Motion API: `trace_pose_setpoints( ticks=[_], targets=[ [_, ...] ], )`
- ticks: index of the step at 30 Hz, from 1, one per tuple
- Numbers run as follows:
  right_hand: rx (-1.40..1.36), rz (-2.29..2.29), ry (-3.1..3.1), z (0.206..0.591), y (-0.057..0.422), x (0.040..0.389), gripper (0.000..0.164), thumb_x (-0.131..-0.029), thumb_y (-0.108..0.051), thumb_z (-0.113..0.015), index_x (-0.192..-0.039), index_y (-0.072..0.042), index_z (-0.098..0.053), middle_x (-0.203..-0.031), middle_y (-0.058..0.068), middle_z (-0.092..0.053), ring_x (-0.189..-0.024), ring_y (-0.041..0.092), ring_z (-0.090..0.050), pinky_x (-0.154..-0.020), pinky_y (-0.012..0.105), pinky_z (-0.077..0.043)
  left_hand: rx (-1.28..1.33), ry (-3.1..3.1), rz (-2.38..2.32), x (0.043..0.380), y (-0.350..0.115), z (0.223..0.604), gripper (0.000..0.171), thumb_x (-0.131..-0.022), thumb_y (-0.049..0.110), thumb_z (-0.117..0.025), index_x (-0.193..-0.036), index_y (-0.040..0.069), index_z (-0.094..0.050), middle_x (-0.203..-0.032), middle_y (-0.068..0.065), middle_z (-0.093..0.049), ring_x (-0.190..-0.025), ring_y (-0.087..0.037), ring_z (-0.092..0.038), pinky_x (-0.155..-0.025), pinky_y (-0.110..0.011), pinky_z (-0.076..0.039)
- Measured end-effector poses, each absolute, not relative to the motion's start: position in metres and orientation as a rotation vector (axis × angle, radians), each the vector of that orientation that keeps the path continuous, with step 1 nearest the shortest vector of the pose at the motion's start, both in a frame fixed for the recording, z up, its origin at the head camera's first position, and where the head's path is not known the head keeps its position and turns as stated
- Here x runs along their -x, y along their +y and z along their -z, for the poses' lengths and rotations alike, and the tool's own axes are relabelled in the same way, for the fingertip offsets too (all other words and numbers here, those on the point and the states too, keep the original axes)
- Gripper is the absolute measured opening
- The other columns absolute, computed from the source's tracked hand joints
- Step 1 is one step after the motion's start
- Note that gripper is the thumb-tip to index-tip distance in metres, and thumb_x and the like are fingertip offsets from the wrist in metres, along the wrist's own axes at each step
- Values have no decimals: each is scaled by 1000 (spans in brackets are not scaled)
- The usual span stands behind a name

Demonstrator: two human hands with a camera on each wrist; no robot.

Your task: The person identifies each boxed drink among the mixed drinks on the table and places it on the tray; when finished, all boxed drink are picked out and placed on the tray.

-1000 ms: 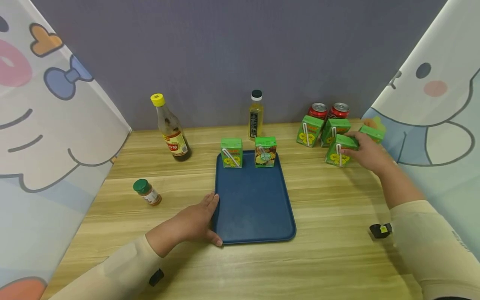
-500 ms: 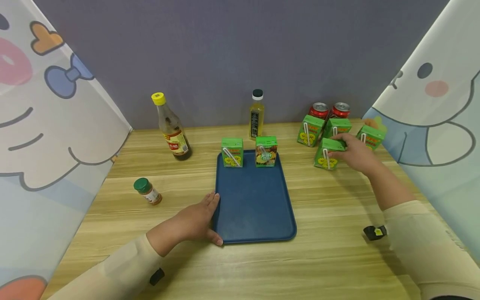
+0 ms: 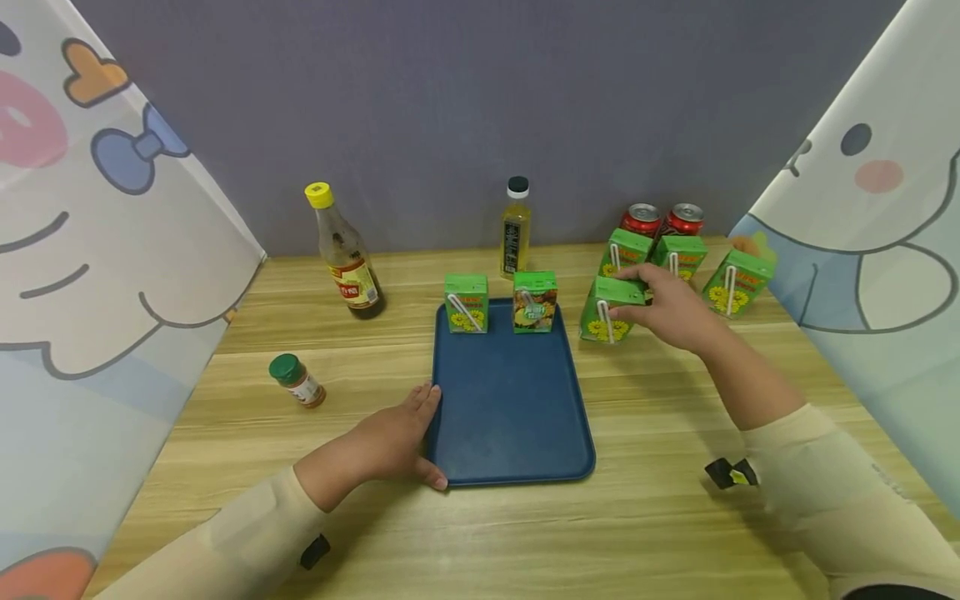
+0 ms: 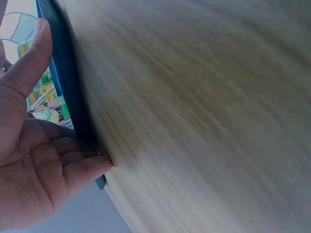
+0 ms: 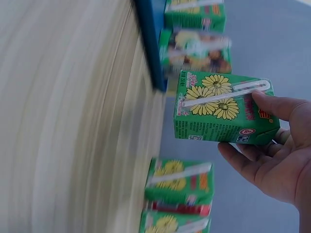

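Observation:
My right hand [image 3: 669, 312] pinches a green juice box [image 3: 606, 312] with yellow flowers and a white straw, just right of the blue tray [image 3: 510, 408]. In the right wrist view this juice box [image 5: 218, 107] is off the table, with the thumb on its straw side and fingers behind. My left hand [image 3: 388, 442] rests against the tray's left edge, fingers extended; the left wrist view shows its palm [image 4: 34, 170] and fingers touching the rim. Two juice boxes stand at the tray's far end, one with flowers [image 3: 467, 305] and one with fruit pictures [image 3: 534, 303].
Flowered juice boxes [image 3: 738, 283] and two red cans [image 3: 684, 219] stand at the back right. A bottle of yellow liquid [image 3: 514, 233] stands behind the tray. To the left are a dark sauce bottle [image 3: 352, 275] and a green-lidded spice jar [image 3: 300, 383]. Walls border the table.
My right hand has moved left with the juice box, from among the other boxes to near the tray's right side. The left hand stays at the tray's edge.

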State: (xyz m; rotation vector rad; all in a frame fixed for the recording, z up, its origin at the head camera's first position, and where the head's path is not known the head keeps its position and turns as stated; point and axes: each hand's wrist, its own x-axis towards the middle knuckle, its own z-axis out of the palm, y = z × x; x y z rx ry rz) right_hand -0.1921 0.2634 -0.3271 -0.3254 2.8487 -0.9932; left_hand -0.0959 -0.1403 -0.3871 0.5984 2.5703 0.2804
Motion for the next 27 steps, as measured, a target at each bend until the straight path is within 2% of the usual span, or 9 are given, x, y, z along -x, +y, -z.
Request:
trace_pose_setpoints(
  ticks=[5, 8, 18, 25, 27],
  targets=[
    [445, 1041, 2790, 326, 235, 188, 56, -92, -33, -70, -140, -14, -47, -122, 8, -55, -96, 25, -62, -78, 40, -50, -593, 2570, -285, 96, -141, 387, 129, -65, 62, -82, -156, 0, -15, -163, -19, -10, -151, -30, -14, -116, -47, -31],
    [500, 1065, 2748, 328, 217, 187, 54, -91, -29, -71, -138, -13, -49, -125, 7, -53, -99, 23, -62, -79, 39, -52, -597, 2570, -289, 95, -141, 387, 129, -65, 62, -82, -156, 0, -15, -163, -19, -10, -151, -30, -14, -115, -47, -31],
    [697, 929, 2741, 338, 158, 189, 51, -89, -32, -74, -132, -14, -54, -134, 6, -55, -109, 23, -59, -86, 42, -50, -612, 2566, -313, 95, -142, 385, 128, -65, 61, -82, -155, -2, -16, -163, -21, -11, -151, -32, -16, -115, -48, -32],
    [733, 848, 2723, 350, 127, 188, 50, -89, -34, -73, -131, -16, -54, -132, 4, -55, -105, 21, -59, -86, 41, -50, -608, 2573, -311, 96, -141, 385, 128, -66, 61, -82, -156, -1, -16, -163, -20, -11, -151, -31, -15, -116, -47, -30],
    [747, 842, 2721, 351, 120, 189, 51, -89, -35, -73, -132, -16, -53, -135, 4, -53, -110, 21, -59, -89, 41, -49, -609, 2574, -313, 96, -142, 385, 128, -66, 61, -82, -156, -1, -16, -163, -20, -11, -151, -31, -15, -116, -47, -30]
  ],
)
